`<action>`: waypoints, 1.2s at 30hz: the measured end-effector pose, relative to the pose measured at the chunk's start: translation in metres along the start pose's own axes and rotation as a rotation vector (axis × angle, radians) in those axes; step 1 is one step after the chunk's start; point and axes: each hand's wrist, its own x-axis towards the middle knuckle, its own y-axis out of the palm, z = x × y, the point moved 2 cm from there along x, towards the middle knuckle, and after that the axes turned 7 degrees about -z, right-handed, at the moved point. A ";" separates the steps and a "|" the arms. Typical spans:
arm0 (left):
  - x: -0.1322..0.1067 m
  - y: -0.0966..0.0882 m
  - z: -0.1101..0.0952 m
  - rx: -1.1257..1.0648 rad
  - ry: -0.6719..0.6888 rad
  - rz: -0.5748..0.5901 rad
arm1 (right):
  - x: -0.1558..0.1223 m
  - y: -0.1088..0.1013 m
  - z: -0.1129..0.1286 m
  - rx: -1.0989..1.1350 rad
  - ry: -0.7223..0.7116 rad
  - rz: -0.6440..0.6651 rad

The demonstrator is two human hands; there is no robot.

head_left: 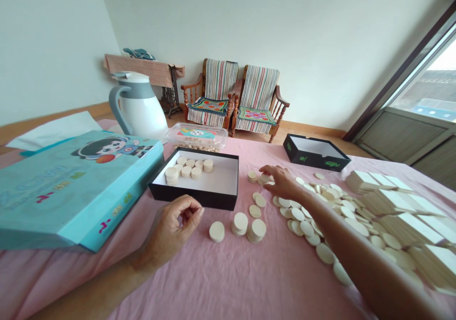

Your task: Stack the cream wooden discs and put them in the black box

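My right hand [282, 181] reaches over the cloth, its fingers around a few pale round wooden discs [264, 179]. Beside its fingertips stands a short stack of discs [252, 176]. My left hand [174, 222] rests with curled fingers in front of a black box with a white inside [213, 199]; I see nothing in it. In that box stand several stacks of wooden discs [196, 172]. Between my hands are three nearer stacks, one of them a front stack [256, 230], and a few loose discs [255, 211]. My right forearm hides part of a large disc pile [306, 228].
Left lies a large light-blue box [71, 182], with a white jug [142, 108] behind it. A clear plastic container [195, 137] stands behind the black box. To the right are a second black box [315, 153] and stacked wooden squares [413, 227]. Pink cloth [213, 282] covers the table.
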 end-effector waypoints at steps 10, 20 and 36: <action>-0.001 -0.001 -0.001 0.012 0.011 -0.002 | 0.006 -0.003 0.006 -0.027 0.031 -0.038; -0.001 -0.002 0.000 0.009 0.010 -0.001 | 0.006 0.001 0.010 -0.067 0.043 0.016; -0.001 0.000 0.002 -0.007 -0.001 0.014 | 0.004 -0.008 0.004 0.098 -0.036 0.006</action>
